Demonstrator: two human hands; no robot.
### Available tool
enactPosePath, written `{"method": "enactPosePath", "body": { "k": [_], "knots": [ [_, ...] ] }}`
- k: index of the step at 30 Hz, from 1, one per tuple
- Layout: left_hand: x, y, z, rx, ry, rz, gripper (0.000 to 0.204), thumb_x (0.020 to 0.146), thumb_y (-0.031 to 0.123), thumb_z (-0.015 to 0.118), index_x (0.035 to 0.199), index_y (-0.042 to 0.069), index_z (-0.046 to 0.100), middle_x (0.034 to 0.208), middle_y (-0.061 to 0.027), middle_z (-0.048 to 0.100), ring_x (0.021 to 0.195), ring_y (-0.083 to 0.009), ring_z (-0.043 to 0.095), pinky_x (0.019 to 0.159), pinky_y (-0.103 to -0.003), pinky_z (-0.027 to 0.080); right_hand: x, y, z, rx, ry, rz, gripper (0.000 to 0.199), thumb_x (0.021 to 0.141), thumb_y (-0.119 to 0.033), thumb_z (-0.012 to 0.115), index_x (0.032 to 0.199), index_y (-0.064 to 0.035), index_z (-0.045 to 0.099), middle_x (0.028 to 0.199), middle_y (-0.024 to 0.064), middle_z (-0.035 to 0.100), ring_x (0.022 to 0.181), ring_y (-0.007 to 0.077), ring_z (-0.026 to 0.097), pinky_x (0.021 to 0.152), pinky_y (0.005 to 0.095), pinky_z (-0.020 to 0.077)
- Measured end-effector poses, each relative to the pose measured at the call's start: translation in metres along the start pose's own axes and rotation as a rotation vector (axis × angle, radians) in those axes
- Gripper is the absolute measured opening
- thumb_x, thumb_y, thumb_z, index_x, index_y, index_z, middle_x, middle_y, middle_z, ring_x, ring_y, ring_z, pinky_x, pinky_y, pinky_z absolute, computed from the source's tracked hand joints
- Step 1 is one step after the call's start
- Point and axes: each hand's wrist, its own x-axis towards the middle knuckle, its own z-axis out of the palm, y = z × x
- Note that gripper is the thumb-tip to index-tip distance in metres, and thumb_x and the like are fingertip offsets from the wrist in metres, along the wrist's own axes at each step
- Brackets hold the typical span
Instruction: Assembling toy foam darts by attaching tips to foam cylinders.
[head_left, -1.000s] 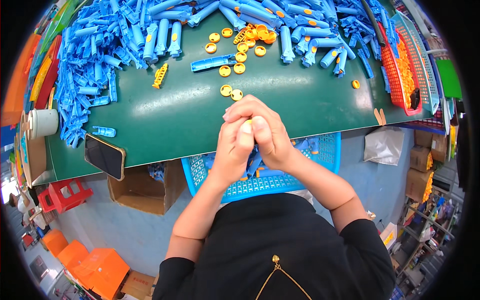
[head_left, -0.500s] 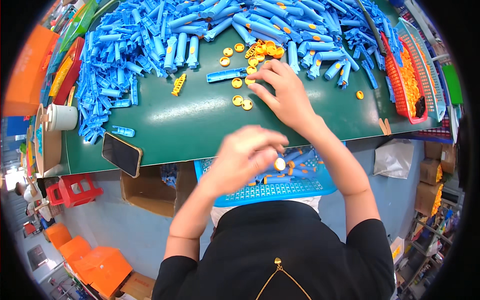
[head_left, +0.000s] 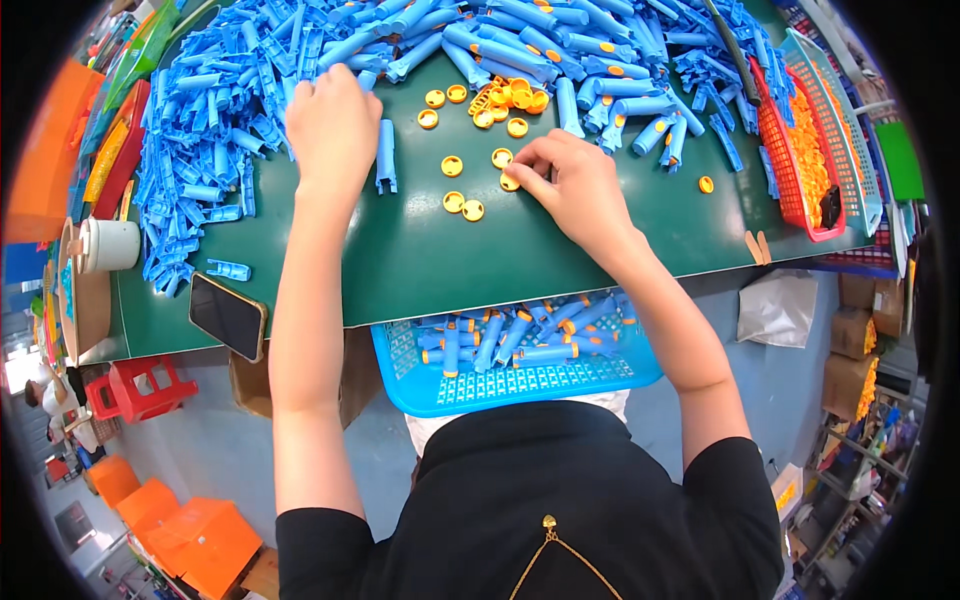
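Note:
My left hand (head_left: pixel 333 130) is at the near edge of a large heap of blue plastic tubes (head_left: pixel 510 55), fingers curled down. A blue tube (head_left: pixel 386 158) reaches toward me from beside those fingers, its far end hidden at the hand; the thumb is out of sight. My right hand (head_left: pixel 575 180) is closed, with thumb and forefinger pinching a small round yellow cap (head_left: pixel 509 182) against the table. Another yellow cap (head_left: pixel 502 157) lies just beyond it. Several more caps lie to its left, and a cluster of yellow caps (head_left: pixel 520 95) is farther back.
A blue basket (head_left: pixel 520 385) of blue tubes with orange ends stands below the table's edge. The phone (head_left: pixel 228 315) and white mug (head_left: pixel 108 245) are at the left. Far right, a red basket (head_left: pixel 825 232) holds orange pieces. One cap (head_left: pixel 706 185) lies apart on the green table (head_left: pixel 420 265).
My left hand has moved from above the blue basket forward and left to the tubes. The blue half-shell near my right hand is no longer visible. The right hand has lowered slightly among the caps.

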Motion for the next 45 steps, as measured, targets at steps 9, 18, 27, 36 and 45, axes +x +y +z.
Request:
{"method": "enactPosePath", "body": {
  "k": [9, 18, 27, 36, 45],
  "knots": [
    [-0.117, 0.071, -0.089, -1.451, -0.09, -0.083, 0.031, 0.076, 0.0, 0.072, 0.105, 0.003, 0.063, 0.098, -0.0095, 0.068, 0.084, -0.0217, 0.065, 0.075, -0.032, 0.051, -0.008, 0.012, -0.005, 0.03, -0.072, -0.21, 0.018, 0.082, -0.013, 0.072, 0.097, -0.0047, 0.069, 0.085, 0.0033, 0.059, 0.066, 0.0148, 0.055, 0.06, 0.0291, 0.0446],
    [-0.139, 0.093, -0.069, -1.379, -0.043, -0.107, 0.03, 0.072, -0.004, 0.072, 0.101, 0.001, 0.064, 0.098, -0.0107, 0.068, 0.085, -0.0233, 0.066, 0.076, -0.033, 0.052, -0.02, -0.015, -0.031, 0.35, -0.143, -0.157, 0.023, 0.065, -0.013, 0.081, 0.083, -0.0069, 0.067, 0.079, 0.0011, 0.06, 0.068, 0.0082, 0.053, 0.054, 0.0212, 0.0373],
    [-0.138, 0.094, -0.068, -1.407, -0.039, -0.095, 0.036, 0.068, -0.004, 0.072, 0.102, 0.002, 0.063, 0.095, -0.0103, 0.067, 0.082, -0.0263, 0.065, 0.073, -0.035, 0.052, -0.033, -0.037, -0.029, 0.376, -0.122, -0.3, 0.026, 0.064, -0.01, 0.084, 0.085, -0.0062, 0.069, 0.078, 0.002, 0.063, 0.069, 0.0105, 0.058, 0.051, 0.0216, 0.0384],
    [-0.137, 0.093, -0.068, -1.382, -0.024, -0.07, 0.036, 0.067, -0.005, 0.072, 0.101, 0.002, 0.063, 0.095, -0.0103, 0.067, 0.08, -0.0262, 0.065, 0.072, -0.035, 0.052, -0.029, -0.037, -0.031, 0.371, -0.117, -0.399, 0.025, 0.064, -0.006, 0.082, 0.084, -0.0035, 0.069, 0.077, 0.0059, 0.064, 0.068, 0.0163, 0.061, 0.056, 0.0251, 0.0462],
    [-0.129, 0.084, -0.069, -1.604, -0.252, -0.068, 0.033, 0.083, 0.026, 0.057, 0.102, 0.0, 0.059, 0.102, -0.0128, 0.061, 0.096, -0.0257, 0.056, 0.085, -0.036, 0.044, -0.029, -0.035, -0.03, 0.373, -0.128, -0.386, 0.026, 0.061, -0.006, 0.082, 0.082, -0.0039, 0.068, 0.075, 0.0058, 0.063, 0.068, 0.0184, 0.06, 0.059, 0.0275, 0.0468]
  ]
}}
